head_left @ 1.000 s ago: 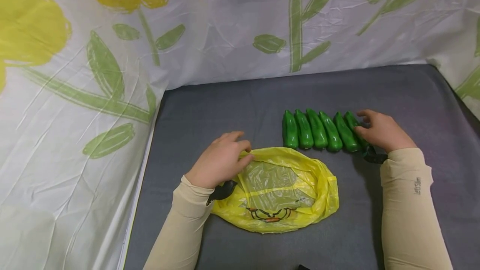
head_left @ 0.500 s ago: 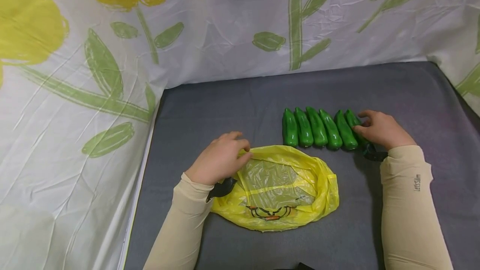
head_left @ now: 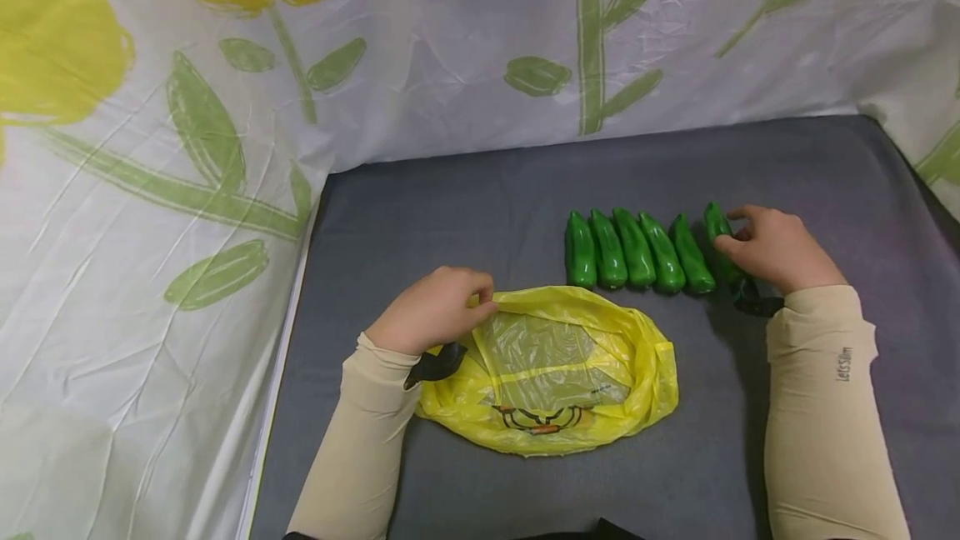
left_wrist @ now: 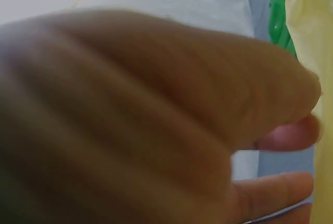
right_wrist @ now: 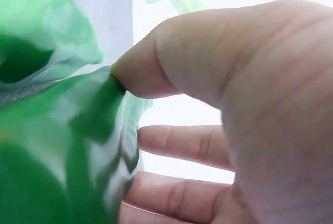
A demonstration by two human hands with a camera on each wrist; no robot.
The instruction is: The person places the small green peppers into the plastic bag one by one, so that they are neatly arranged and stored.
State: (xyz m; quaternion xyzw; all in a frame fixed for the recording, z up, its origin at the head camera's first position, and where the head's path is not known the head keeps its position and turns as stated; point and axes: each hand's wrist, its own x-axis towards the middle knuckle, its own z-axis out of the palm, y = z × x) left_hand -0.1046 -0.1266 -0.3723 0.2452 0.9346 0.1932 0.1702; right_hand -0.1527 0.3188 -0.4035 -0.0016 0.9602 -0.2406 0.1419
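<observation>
My right hand (head_left: 780, 248) pinches a glossy green pepper (head_left: 716, 222) between thumb and fingers, at the right end of a row. In the right wrist view the thumb and fingertips press the sides of that pepper (right_wrist: 57, 151). Several similar green peppers (head_left: 636, 250) lie side by side to its left, a small gap away. A yellow plastic bag (head_left: 540, 442) lies with its mouth open in front of the row. At its left rim, my left hand (head_left: 435, 311) pinches the edge with thumb and index finger; the bag (left_wrist: 312, 11) borders these fingertips in the left wrist view.
Dark grey cloth (head_left: 450, 215) covers the table. White sheeting (head_left: 435, 90) printed with flowers and leaves hangs along the back and left sides. Black straps (head_left: 437, 363) sit at both wrists, and a dark object shows at the bottom edge.
My right hand has shifted the end pepper slightly right and away, parting it from the row. My left thumb and index finger have closed together at the bag's rim.
</observation>
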